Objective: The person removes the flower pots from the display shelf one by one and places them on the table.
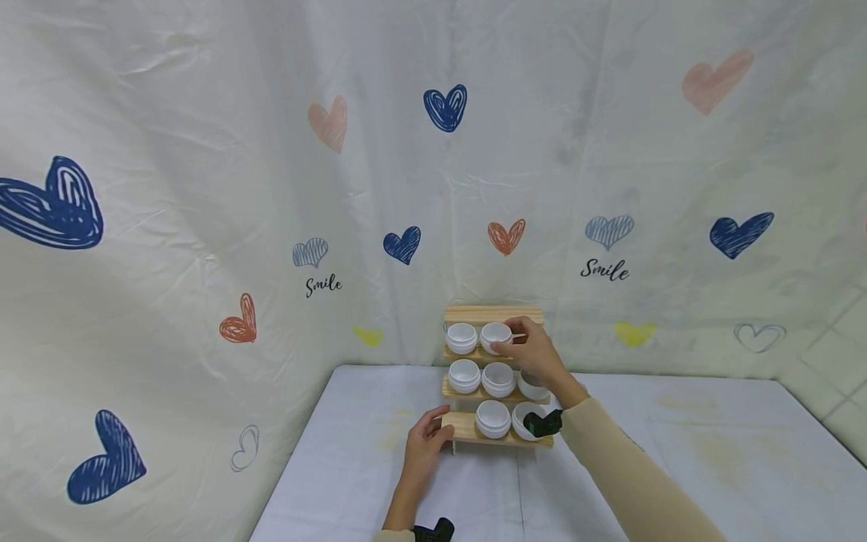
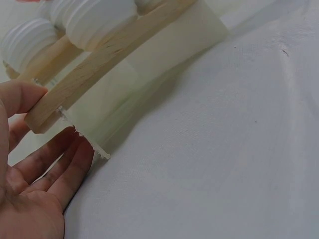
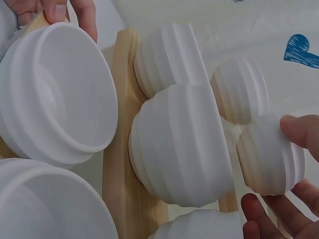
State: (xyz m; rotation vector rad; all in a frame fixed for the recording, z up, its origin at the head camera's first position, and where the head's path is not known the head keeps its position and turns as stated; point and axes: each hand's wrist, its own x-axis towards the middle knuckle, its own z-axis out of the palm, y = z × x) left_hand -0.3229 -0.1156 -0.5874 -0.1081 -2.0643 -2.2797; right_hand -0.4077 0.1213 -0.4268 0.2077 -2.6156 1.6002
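A tiered wooden shelf (image 1: pixel 467 427) stands on the cloth-covered table, with small white ribbed bowls on its steps. My right hand (image 1: pixel 535 350) grips a white bowl (image 1: pixel 496 338) at the top step, thumb on one side and fingers on the other; in the right wrist view the pinched bowl (image 3: pixel 271 154) sits beside another bowl (image 3: pixel 240 89). At the lowest step's left end, my left hand (image 1: pixel 425 444) pinches the wooden board (image 2: pixel 75 82) between thumb and fingers. My right forearm partly hides the bowls at the right of the lower steps.
The table (image 1: pixel 339 467) has a white cloth with faint yellowish stains. Behind the shelf hangs a pale curtain (image 1: pixel 406 181) printed with hearts and the word Smile. More bowls (image 1: pixel 463 376) fill the middle step, and a bowl (image 1: pixel 493 419) stands on the lowest one.
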